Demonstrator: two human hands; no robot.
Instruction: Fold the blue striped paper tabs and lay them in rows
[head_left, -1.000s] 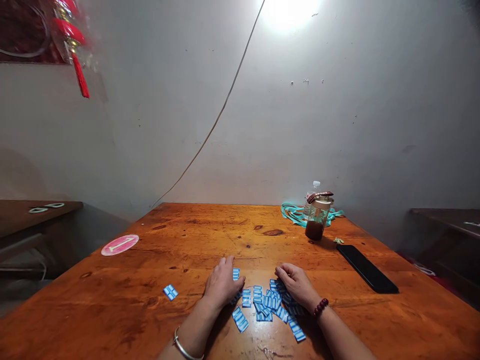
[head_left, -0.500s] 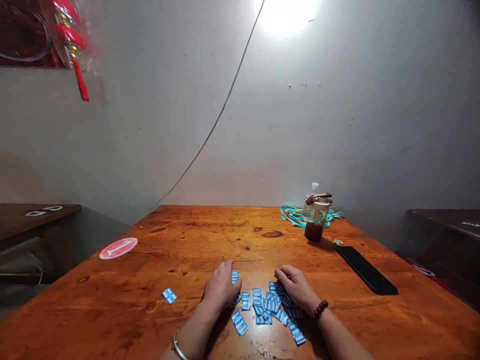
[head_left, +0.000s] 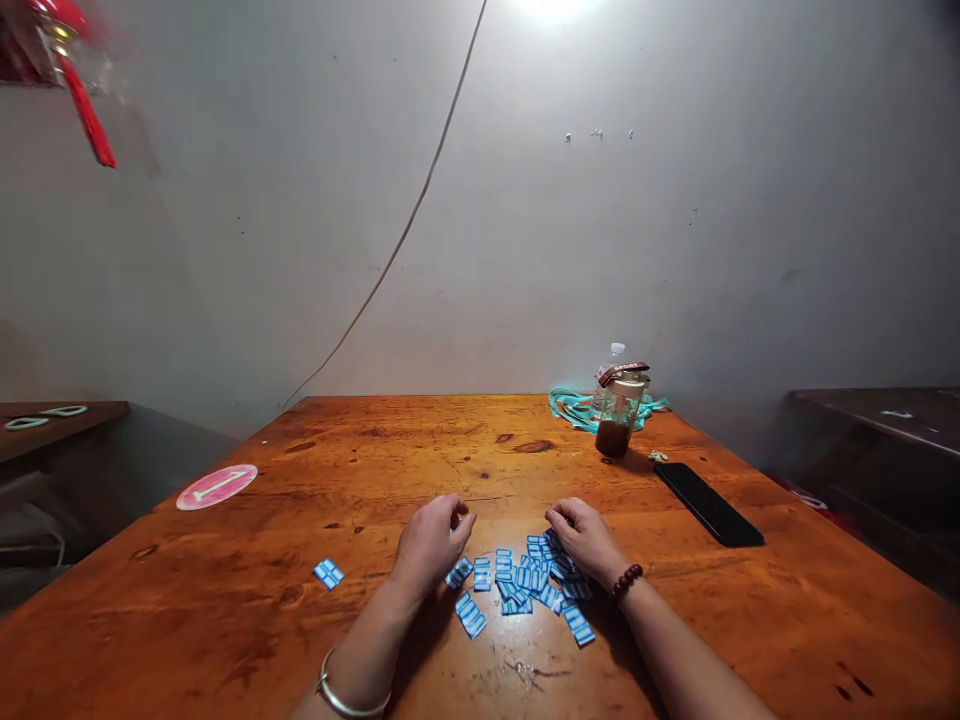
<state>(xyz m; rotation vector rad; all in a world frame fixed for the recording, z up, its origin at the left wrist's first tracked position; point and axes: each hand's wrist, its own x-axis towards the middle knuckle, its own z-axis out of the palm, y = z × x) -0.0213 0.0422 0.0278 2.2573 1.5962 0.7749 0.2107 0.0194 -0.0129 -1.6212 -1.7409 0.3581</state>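
Observation:
Small blue-and-white striped rectangular cards (head_left: 531,575) lie in a loose, overlapping heap between my hands. My left hand (head_left: 431,545) is closed at the heap's left side, its thumb and fingers drawn together; a sliver of blue card shows under it. One card (head_left: 458,573) lies just beside its thumb, and another (head_left: 470,615) sits nearer to me. My right hand (head_left: 585,540) rests over the heap's right end with curled fingers; what they grip, if anything, is hidden. A single card (head_left: 328,573) lies apart on the left.
The wooden table (head_left: 420,440) bears a black phone (head_left: 709,503) at right. Behind it stand a cup of dark liquid (head_left: 619,425), a clear bottle (head_left: 616,352) and turquoise straps (head_left: 574,408). A round pink number sticker (head_left: 217,487) is at left.
The view has shifted. My left hand has drawn its fingers in, and the card that showed by its fingertips is now mostly covered. My right hand stays over the heap.

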